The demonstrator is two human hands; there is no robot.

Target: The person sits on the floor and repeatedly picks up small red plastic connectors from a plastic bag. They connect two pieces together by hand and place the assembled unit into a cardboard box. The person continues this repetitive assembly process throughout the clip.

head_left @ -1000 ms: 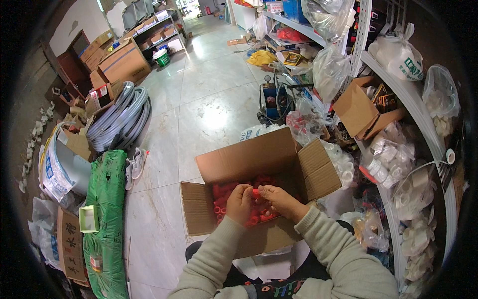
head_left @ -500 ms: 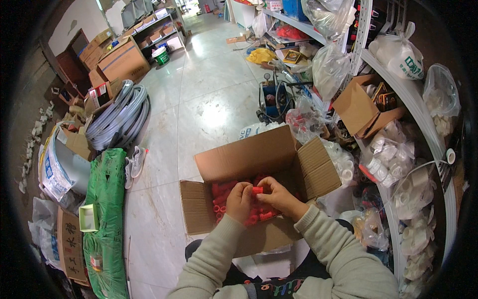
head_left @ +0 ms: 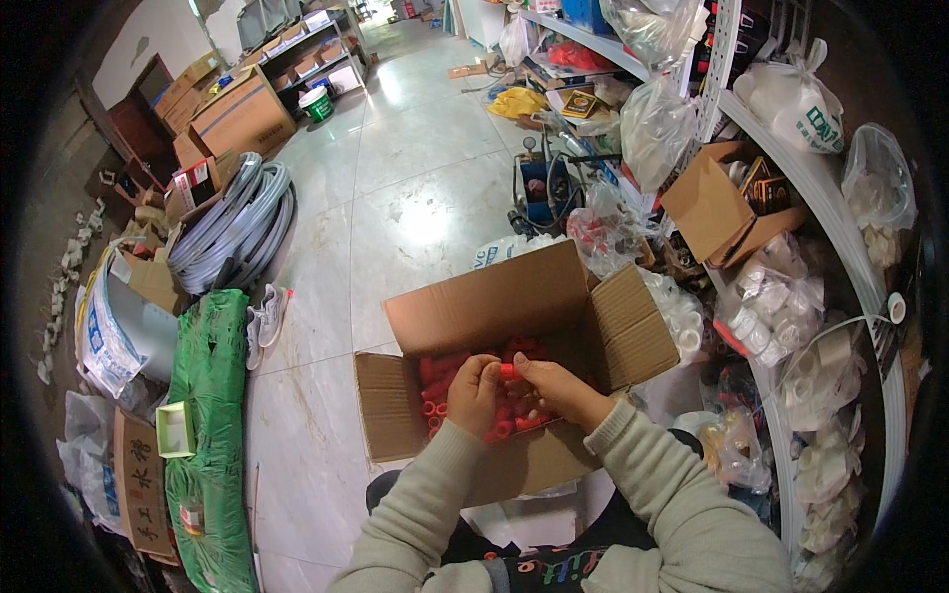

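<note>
An open cardboard box (head_left: 494, 306) stands in front of me with its flaps spread, and many red plastic pipe fittings (head_left: 432, 407) lie loose inside it. Over these, my left hand (head_left: 474, 393) and my right hand (head_left: 556, 386) come together, both closed on one red pipe fitting (head_left: 508, 372). The left fingers pinch its left end; the right thumb and fingers grip its right end. Part of the fitting is hidden by my fingers.
On the left lie a long green-wrapped bundle (head_left: 206, 395), coiled grey hose (head_left: 237, 227) and a pair of shoes (head_left: 267, 324). Shelving with plastic bags of white fittings (head_left: 771, 306) lines the right. A blue machine (head_left: 539, 188) stands beyond the box on the tiled floor (head_left: 306, 415).
My right fingers have shifted around the end of the red fitting, the thumb now lying along it. My left hand keeps its pinch, and the box stays where it was.
</note>
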